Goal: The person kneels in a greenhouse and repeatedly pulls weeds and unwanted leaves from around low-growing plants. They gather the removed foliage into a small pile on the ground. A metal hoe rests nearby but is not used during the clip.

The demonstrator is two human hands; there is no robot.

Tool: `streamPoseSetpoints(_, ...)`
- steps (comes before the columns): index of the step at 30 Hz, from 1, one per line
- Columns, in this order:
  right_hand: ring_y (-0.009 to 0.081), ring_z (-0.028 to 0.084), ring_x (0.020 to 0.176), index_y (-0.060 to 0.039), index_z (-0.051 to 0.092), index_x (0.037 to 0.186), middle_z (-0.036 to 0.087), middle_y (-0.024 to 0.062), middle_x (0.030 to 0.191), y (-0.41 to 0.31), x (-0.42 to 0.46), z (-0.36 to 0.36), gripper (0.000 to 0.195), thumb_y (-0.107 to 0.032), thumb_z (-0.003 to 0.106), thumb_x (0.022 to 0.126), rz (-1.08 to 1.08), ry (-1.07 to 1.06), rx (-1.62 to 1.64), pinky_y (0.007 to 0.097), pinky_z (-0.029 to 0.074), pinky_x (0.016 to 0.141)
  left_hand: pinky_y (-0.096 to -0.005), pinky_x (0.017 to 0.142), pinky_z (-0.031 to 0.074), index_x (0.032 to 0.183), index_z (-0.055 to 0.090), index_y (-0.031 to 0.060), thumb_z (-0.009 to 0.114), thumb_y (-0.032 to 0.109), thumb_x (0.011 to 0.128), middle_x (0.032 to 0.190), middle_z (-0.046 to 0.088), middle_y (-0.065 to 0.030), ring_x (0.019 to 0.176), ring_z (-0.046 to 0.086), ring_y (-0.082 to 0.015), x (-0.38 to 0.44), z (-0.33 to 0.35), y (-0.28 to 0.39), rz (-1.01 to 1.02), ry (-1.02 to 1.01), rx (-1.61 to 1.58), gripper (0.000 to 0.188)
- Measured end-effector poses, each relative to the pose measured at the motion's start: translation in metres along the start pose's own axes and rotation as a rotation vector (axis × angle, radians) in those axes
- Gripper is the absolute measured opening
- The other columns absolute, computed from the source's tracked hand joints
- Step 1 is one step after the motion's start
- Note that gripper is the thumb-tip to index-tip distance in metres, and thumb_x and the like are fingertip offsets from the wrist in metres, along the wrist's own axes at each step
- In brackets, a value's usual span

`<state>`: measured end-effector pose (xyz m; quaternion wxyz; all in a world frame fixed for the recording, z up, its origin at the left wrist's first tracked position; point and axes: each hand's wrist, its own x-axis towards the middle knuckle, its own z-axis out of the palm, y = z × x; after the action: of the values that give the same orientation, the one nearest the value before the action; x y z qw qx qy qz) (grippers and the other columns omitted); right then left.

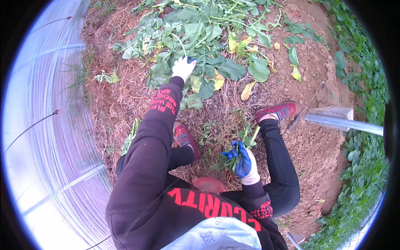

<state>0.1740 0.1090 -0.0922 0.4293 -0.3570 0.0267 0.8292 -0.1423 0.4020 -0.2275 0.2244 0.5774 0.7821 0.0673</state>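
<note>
My left hand [184, 67], in a white glove with blue-coated fingers, reaches into a pile of cut leafy greens [195, 29]. A pale leaf stem [179, 43] meets its fingertips; whether they grip it is hidden. Down by my right knee, my right hand [242, 161], gloved alike, is curled around a small bunch of leafy greens [231, 162]. A thick pale green stem [255, 135] sticks up beside that hand. Yellowed leaves [247, 90] lie at the pile's near edge.
Plastic sheeting [53, 125] walls the left side. At right, a metal pole [347, 122] meets a pale block [332, 112], near a thin stick [306, 106] on bare soil. Green plants [364, 162] line the far right. A red round object [210, 184] sits between my legs.
</note>
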Motion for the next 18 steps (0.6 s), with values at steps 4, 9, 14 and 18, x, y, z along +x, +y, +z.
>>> streamPoseSetpoints(4, 0.0201, 0.056, 0.077, -0.0003, 0.053, 0.118, 0.052, 0.0025, 0.078, 0.003, 0.0, -0.001, 0.033, -0.028, 0.048, 0.1, -0.019, -0.042, 0.067, 0.0456, 0.048, 0.09, -0.0444, 0.091, 0.045, 0.113, 0.063, 0.002, 0.057, 0.044, 0.086, 0.112, 0.061, -0.0205, 0.106, 0.057, -0.0371, -0.09, -0.022, 0.048, 0.095, 0.095, -0.345, 0.051)
streamPoseSetpoints(9, 0.0256, 0.061, 0.091, -0.0116, 0.056, 0.119, 0.064, 0.0082, 0.099, 0.02, 0.014, -0.043, 0.035, -0.039, 0.051, 0.097, 0.033, -0.129, 0.223, 0.051, 0.051, 0.086, -0.0403, 0.084, 0.048, 0.104, 0.064, -0.0026, 0.066, 0.032, 0.084, 0.099, 0.065, -0.0224, 0.092, 0.063, -0.0343, -0.234, -0.061, 0.1, 0.205, -0.097, -0.676, 0.039)
streamPoseSetpoints(14, 0.0294, 0.062, 0.1, -0.0115, 0.055, 0.118, 0.062, 0.0118, 0.114, 0.024, 0.002, -0.006, 0.049, -0.053, 0.048, 0.094, -0.084, -0.125, 0.334, 0.0486, 0.05, 0.09, -0.0383, 0.09, 0.047, 0.11, 0.065, 0.003, 0.067, 0.026, 0.085, 0.112, 0.063, -0.0156, 0.104, 0.059, -0.0315, -0.365, -0.073, 0.082, 0.599, -0.097, -0.399, 0.034)
streamPoseSetpoints(18, 0.021, 0.062, 0.09, -0.0092, 0.05, 0.118, 0.059, 0.0066, 0.099, 0.031, 0.025, -0.055, 0.035, -0.038, 0.05, 0.098, -0.265, -0.347, 0.322, 0.037, 0.054, 0.083, -0.0409, 0.096, 0.044, 0.113, 0.064, 0.0047, 0.071, 0.025, 0.082, 0.118, 0.061, -0.0151, 0.111, 0.056, -0.0329, -0.434, -0.09, 0.054, 0.848, -0.301, -0.293, 0.037)
